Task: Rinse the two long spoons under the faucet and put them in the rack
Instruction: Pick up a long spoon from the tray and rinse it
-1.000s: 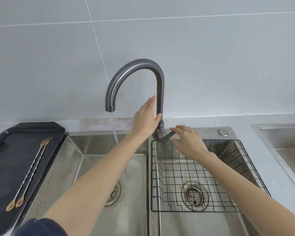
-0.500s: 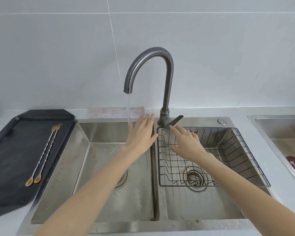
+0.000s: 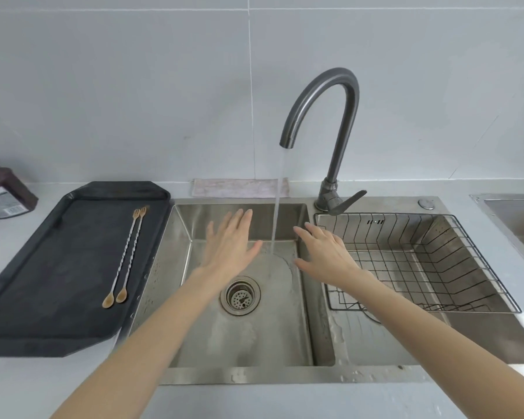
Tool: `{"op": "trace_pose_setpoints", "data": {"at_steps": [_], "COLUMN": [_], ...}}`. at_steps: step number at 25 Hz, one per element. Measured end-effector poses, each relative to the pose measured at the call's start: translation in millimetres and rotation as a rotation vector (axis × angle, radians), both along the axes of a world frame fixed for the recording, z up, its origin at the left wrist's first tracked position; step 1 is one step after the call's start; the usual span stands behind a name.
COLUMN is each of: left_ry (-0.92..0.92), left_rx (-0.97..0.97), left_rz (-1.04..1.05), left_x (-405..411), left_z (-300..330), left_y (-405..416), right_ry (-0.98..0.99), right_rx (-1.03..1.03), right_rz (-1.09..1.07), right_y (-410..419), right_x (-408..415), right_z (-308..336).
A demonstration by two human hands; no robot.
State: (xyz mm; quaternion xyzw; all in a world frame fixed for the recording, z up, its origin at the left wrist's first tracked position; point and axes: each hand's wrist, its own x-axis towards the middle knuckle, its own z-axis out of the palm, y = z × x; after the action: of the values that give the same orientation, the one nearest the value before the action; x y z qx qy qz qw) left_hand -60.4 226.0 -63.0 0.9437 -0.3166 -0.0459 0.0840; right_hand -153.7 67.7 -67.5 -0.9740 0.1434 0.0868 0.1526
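Note:
Two long twisted-metal spoons (image 3: 127,257) with brown bowls and fork-like ends lie side by side on a dark tray (image 3: 43,282) left of the sink. The grey faucet (image 3: 330,116) runs water into the left basin (image 3: 254,343). My left hand (image 3: 229,246) hovers flat and empty over that basin, left of the stream. Right of the stream, over the divider, my right hand (image 3: 324,255) is spread and empty. A black wire rack (image 3: 436,267) sits in the right basin.
The faucet lever (image 3: 347,202) points right over the rack's back edge. A dark box (image 3: 3,192) stands on the counter at far left. A second sink (image 3: 515,219) shows at the right edge. A cloth strip (image 3: 239,188) lies behind the basin.
Both hands have left the faucet and its lever and come down over the left basin. The view has shifted left and back; water keeps running.

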Motion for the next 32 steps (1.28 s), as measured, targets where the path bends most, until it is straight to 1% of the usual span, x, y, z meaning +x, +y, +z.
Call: {"op": "trace_pose_setpoints", "data": {"at_steps": [4, 11, 15, 20, 26, 32], "left_ry": [0.014, 0.021, 0.062, 0.100, 0.138, 0.189], "left_rx": [0.012, 0.045, 0.035, 0.029, 0.060, 0.066], "left_rz": [0.041, 0.047, 0.092, 0.168, 0.319, 0.419], "left_x": [21, 59, 84, 115, 142, 152], "left_z": [-5, -18, -25, -34, -56, -79], "left_y": [38, 90, 113, 146, 183, 207], "right_ry": [-0.040, -0.055, -0.062, -0.055, -0.005, 0.057], "right_rx": [0.026, 0.067, 0.136, 0.236, 0.358, 0.390], "right_rz": [0.002, -0.017, -0.034, -0.015, -0.016, 0.008], "right_y": [35, 89, 117, 153, 197, 239], "right_x": [20, 57, 82, 121, 166, 208], "right_z": [-1, -12, -17, -27, -40, -51]}}
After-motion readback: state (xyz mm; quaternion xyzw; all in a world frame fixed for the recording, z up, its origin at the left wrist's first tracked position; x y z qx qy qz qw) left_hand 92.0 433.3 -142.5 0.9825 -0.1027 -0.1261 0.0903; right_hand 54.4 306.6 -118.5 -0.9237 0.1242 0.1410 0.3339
